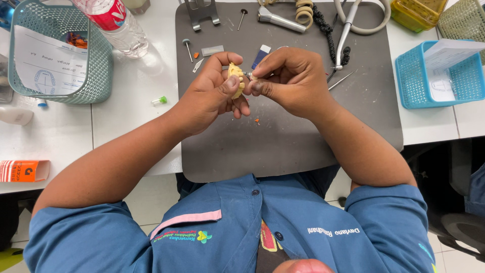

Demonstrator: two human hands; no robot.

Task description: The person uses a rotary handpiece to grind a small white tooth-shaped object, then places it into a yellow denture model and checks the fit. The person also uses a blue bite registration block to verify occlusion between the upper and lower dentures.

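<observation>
Dark grey mat [283,146] on white bench. Left hand [212,96] clenched around pale yellow dental cast [236,77], held over mat centre. Right hand [290,81] at 3 o'clock of cast, fingers pinching thin metal tool [248,75], tip touching cast. Teal basket [55,50] at 10 o'clock, blue basket [437,76] at 2 o'clock.

Left of the fingers [230,98]: red-labelled clear bottle [113,23], white sheet in teal basket [48,63], orange box [22,171]; far right, paper in blue basket [447,63]
</observation>
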